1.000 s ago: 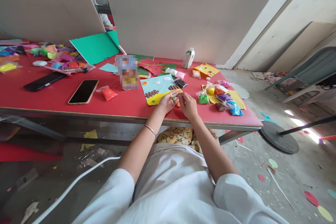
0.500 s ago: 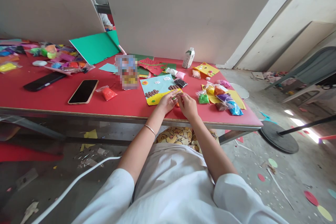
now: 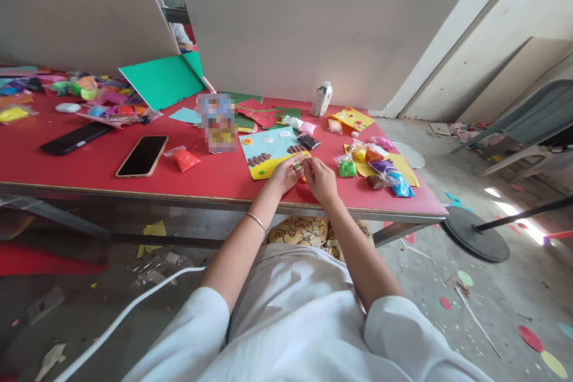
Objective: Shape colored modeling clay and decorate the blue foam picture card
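Observation:
My left hand [image 3: 285, 175] is closed, with a small piece of green clay [image 3: 297, 166] at its fingers. Against it, my right hand [image 3: 321, 180] has its fingertips pinched together; a thin reddish line shows at them, too small to name. Something orange [image 3: 303, 178] peeks out between the hands. Beneath and beyond them lies a clay picture [image 3: 273, 146] on light blue card, with a sun, clouds, brown fence-like shapes and a yellow lower part, partly hidden by my left hand. A packet of black clay [image 3: 308, 141] touches its right side.
On the red table [image 3: 215, 182], several clay packets [image 3: 347, 166] sit right of my hands. A phone [image 3: 142, 156] and a red clay packet [image 3: 185, 159] lie to the left. A small carton bottle [image 3: 322, 99] stands at the back, before a white partition [image 3: 308, 30].
The green piece at my left fingers shows a little more now. Both hands otherwise stay in the same place, and nothing else on the table has moved.

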Available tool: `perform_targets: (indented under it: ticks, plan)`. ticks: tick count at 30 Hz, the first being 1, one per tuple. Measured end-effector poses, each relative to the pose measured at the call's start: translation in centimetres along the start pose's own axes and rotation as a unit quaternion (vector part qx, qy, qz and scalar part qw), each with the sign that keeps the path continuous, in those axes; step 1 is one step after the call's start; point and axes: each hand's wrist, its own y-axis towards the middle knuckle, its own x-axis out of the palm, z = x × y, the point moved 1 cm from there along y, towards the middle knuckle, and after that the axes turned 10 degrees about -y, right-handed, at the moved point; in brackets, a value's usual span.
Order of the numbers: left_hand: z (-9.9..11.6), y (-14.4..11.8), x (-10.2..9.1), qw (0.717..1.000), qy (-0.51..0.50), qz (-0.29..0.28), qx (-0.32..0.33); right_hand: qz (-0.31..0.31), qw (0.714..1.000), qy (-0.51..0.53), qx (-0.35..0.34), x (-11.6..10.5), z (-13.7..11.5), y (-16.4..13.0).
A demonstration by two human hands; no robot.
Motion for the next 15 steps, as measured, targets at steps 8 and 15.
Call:
perform_targets:
  ticks: [8,15]
  plan:
    - [0.0,-0.2,0.0,1.0,-0.007,0.003,0.001,0.021,0.997,0.054,0.049,-0.2,0.2,-0.1]
    - [0.1,-0.9,0.5,0.999,-0.025,-0.017,0.03,0.019,0.989,-0.048,0.141,-0.9,1.5,0.2]
